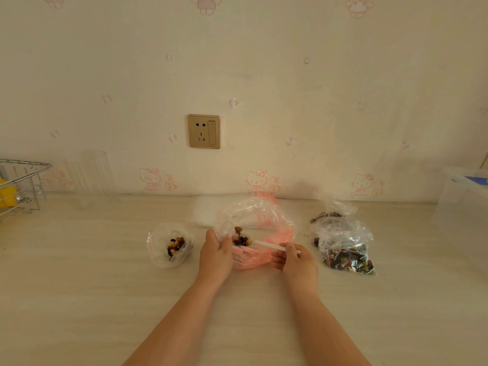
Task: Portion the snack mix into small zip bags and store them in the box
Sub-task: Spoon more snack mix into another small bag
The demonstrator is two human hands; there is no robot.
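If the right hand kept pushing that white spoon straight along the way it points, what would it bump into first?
The right hand aims the white spoon leftward into the open zip bag. Going on, its loaded bowl would probably meet the bag's wall and the left hand gripping it, though depth is hard to judge.

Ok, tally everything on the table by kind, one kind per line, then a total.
Plastic bags holding snack mix: 4, one held open by the left hand, one at left, two at right
White spoon, in the right hand: 1
Clear storage box: 1
Wire rack: 1
Total: 7
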